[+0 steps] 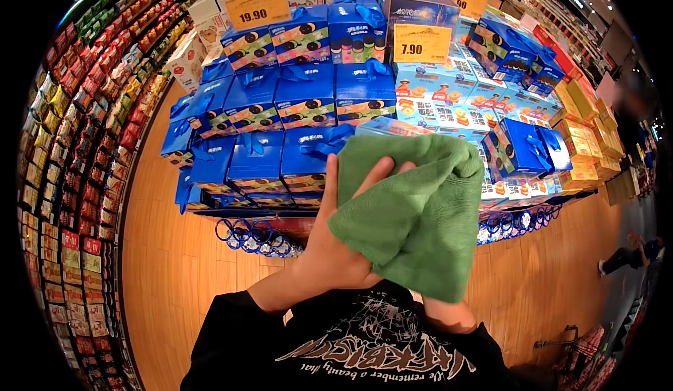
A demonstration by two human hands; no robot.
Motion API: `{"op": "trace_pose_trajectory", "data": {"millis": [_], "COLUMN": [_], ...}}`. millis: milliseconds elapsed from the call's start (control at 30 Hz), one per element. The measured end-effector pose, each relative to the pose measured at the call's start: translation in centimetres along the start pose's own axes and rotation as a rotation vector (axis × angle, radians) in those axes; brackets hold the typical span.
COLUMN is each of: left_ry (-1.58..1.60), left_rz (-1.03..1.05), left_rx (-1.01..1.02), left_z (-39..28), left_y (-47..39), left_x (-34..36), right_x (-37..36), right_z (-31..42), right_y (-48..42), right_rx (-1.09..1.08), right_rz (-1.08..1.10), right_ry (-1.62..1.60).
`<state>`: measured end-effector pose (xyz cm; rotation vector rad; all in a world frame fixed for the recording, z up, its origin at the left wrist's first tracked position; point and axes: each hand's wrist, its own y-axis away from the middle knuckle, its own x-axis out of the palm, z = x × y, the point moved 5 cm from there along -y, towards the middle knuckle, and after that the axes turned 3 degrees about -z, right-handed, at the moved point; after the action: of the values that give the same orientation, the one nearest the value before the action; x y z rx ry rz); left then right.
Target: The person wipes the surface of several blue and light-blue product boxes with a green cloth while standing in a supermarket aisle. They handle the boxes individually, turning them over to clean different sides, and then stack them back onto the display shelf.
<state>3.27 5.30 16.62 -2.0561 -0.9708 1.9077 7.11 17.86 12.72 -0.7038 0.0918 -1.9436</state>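
A green cloth [420,207], folded and draped, is held up in front of my chest. My left hand [328,259] holds it with the fingers spread, some of them lying over its left side and the cloth's corner falling across the palm. Of my right arm only the wrist [449,314] shows below the cloth; the right hand itself is hidden behind it. Beyond the cloth rise stacked blue cookie gift boxes [306,94] with blue ribbons. Beside them on the right are light-blue and white biscuit boxes [420,94], partly covered by the cloth.
Orange price signs [257,9] stand among the boxes. Blue rings [252,236] hang along the display's front edge. Snack shelves [68,144] line the left. Yellow boxes [581,138] are stacked at right. A person [633,254] and a cart [573,343] are farther right, on the floor.
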Motion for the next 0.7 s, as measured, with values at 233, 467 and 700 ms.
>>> {"op": "trace_pose_trajectory", "data": {"millis": [233,467,700], "left_ry": [0.003,0.069,0.813], "left_rz": [-0.109,0.037,-0.293], "left_rx": [-0.064,-0.033,-0.302], "left_z": [1.4,-1.1,1.4], "left_y": [-2.6,1.8,5.9], "left_x": [-0.8,2.9,6.7], "right_x": [0.0,-2.4,-1.2], "right_z": [-2.7,-0.9,-0.3], "right_y": [0.5,-0.4,1.4], "right_rx": [0.029,0.079,-0.098], "right_rz": [-0.103,-0.327,-0.255], "right_ry": [-0.006,-0.081,0.134]}}
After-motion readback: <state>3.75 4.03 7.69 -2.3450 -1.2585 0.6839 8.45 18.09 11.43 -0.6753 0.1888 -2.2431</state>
